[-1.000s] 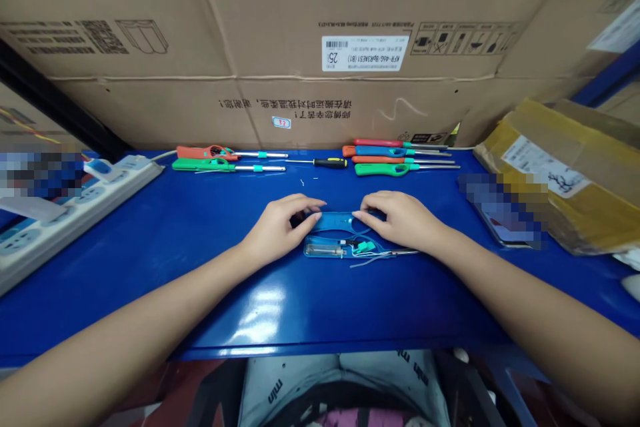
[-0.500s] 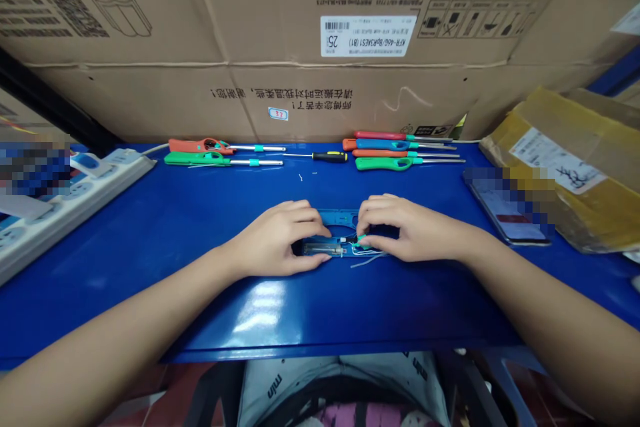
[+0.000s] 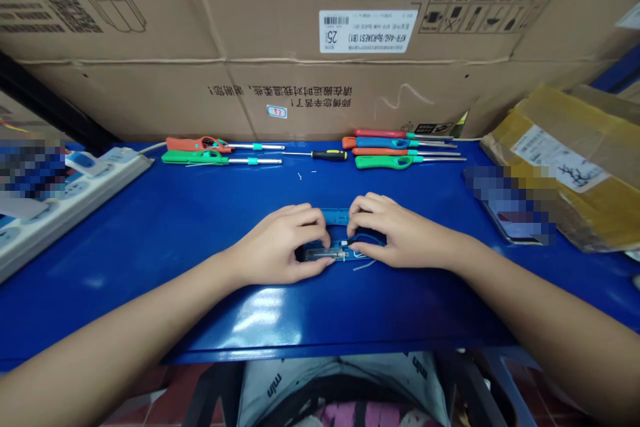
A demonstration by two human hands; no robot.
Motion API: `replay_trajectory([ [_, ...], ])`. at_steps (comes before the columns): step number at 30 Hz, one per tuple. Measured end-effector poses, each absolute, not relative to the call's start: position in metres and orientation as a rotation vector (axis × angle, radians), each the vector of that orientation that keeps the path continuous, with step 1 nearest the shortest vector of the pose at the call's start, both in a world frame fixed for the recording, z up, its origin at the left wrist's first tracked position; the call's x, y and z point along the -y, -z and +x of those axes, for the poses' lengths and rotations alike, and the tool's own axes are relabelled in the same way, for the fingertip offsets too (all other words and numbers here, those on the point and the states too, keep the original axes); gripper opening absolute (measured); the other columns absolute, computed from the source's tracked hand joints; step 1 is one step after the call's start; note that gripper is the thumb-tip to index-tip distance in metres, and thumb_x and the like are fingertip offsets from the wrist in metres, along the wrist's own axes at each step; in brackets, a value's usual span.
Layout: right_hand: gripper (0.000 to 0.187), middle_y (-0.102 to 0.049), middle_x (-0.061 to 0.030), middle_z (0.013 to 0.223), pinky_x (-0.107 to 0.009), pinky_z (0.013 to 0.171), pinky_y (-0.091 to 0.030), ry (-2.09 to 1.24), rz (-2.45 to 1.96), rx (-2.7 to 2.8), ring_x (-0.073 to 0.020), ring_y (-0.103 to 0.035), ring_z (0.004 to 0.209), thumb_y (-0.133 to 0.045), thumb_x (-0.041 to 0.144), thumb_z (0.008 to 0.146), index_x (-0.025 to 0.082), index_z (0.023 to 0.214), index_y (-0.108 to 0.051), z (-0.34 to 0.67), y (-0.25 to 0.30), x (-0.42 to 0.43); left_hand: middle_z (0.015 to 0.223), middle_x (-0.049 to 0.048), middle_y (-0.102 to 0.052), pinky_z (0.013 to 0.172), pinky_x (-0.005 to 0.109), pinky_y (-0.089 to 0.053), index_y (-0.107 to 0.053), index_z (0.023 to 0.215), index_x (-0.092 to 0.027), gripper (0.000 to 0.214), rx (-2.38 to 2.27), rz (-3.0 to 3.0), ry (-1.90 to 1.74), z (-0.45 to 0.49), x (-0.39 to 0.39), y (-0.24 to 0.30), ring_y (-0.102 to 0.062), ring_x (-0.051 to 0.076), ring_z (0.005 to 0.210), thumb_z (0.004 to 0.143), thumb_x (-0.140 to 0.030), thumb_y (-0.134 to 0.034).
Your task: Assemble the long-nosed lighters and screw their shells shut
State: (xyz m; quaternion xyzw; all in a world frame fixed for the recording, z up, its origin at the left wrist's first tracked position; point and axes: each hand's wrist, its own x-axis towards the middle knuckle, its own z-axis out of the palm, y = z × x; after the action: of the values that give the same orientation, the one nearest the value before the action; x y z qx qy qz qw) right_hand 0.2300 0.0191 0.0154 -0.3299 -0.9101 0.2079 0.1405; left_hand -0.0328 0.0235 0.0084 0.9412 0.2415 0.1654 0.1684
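Observation:
An opened blue lighter point(image 3: 336, 252) lies flat in the middle of the blue table point(image 3: 175, 227), its clear inner tube and thin wires exposed. My left hand point(image 3: 280, 243) curls over its left end, fingers closed on the tube part. My right hand point(image 3: 395, 233) is closed over the right end, fingertips pinching the small parts and wires at the middle. A loose white wire point(image 3: 365, 265) trails out just below my right hand. The separate blue shell half point(image 3: 336, 215) shows just behind my fingers.
Long lighters lie along the back: a red and a green one point(image 3: 200, 151) at left, several more point(image 3: 390, 150) at right, with a black-and-yellow screwdriver point(image 3: 323, 155) between. A white power strip point(image 3: 65, 190) sits far left, a phone point(image 3: 510, 210) and taped parcel point(image 3: 570, 167) right. Cardboard boxes point(image 3: 320, 47) wall the back.
Both hands came nearer to me, from the blue shell half onto the lighter body with the tube and wires, and closed together over it.

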Motion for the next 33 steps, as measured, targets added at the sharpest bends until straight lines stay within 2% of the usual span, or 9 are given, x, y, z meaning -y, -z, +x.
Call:
replay_trajectory([
  [7, 0.011, -0.063, -0.0058, 0.097, -0.037, 0.090, -0.046, -0.586, -0.983, 2.440, -0.0207, -0.059, 0.095, -0.056, 0.020, 0.095, 0.021, 0.088, -0.064, 0.231, -0.018, -0.025, 0.096, 0.0047, -0.067, 0.084, 0.032, -0.049, -0.068, 0.097, -0.018, 0.017, -0.697, 2.533, -0.575, -0.031, -0.024, -0.003, -0.062, 0.018, 0.091, 0.097, -0.034, -0.061],
  [11, 0.006, -0.065, -0.0055, 0.094, -0.037, 0.088, -0.045, -0.518, -1.018, 2.420, -0.0217, -0.059, 0.094, -0.061, 0.022, 0.092, 0.021, 0.088, -0.065, 0.235, -0.022, -0.026, 0.100, 0.0052, -0.067, 0.086, 0.032, -0.051, -0.069, 0.105, -0.019, 0.019, -0.906, 2.470, -0.726, -0.032, -0.028, 0.001, -0.063, 0.019, 0.095, 0.098, -0.035, -0.060],
  [15, 0.006, -0.065, -0.0050, 0.101, -0.041, 0.096, -0.041, -0.569, -0.997, 2.550, -0.0222, -0.059, 0.099, -0.068, 0.028, 0.089, 0.023, 0.092, -0.069, 0.234, -0.021, -0.022, 0.108, 0.0063, -0.066, 0.094, 0.036, -0.050, -0.067, 0.118, -0.020, 0.029, -1.053, 2.478, -0.778, -0.033, -0.031, 0.002, -0.061, 0.021, 0.105, 0.095, -0.038, -0.064],
  [20, 0.010, -0.067, -0.0048, 0.098, -0.040, 0.095, -0.040, -0.585, -0.969, 2.624, -0.0210, -0.059, 0.097, -0.063, 0.027, 0.095, 0.022, 0.090, -0.070, 0.234, -0.018, -0.021, 0.107, 0.0063, -0.065, 0.094, 0.036, -0.049, -0.068, 0.107, -0.019, 0.027, -0.924, 2.569, -0.765, -0.034, -0.030, -0.001, -0.060, 0.021, 0.102, 0.090, -0.040, -0.071],
  [28, 0.019, -0.068, -0.0086, 0.110, -0.041, 0.091, -0.041, -0.068, -1.253, 2.479, -0.0277, -0.061, 0.109, -0.059, 0.035, 0.097, 0.020, 0.107, -0.065, 0.249, -0.033, -0.032, 0.105, 0.0039, -0.065, 0.089, 0.036, -0.043, -0.071, 0.098, -0.022, 0.026, -0.806, 2.672, -0.618, -0.034, -0.028, -0.006, -0.057, 0.020, 0.096, 0.087, -0.045, -0.074],
  [33, 0.020, -0.066, -0.0028, 0.090, -0.036, 0.080, -0.042, -0.410, -1.240, 2.752, -0.0219, -0.061, 0.087, -0.066, 0.043, 0.089, 0.023, 0.086, -0.064, 0.270, -0.043, -0.035, 0.104, 0.0029, -0.066, 0.087, 0.037, -0.040, -0.071, 0.096, -0.023, 0.027, -0.774, 2.698, -0.499, -0.036, -0.028, -0.008, -0.056, 0.021, 0.096, 0.086, -0.048, -0.075],
])
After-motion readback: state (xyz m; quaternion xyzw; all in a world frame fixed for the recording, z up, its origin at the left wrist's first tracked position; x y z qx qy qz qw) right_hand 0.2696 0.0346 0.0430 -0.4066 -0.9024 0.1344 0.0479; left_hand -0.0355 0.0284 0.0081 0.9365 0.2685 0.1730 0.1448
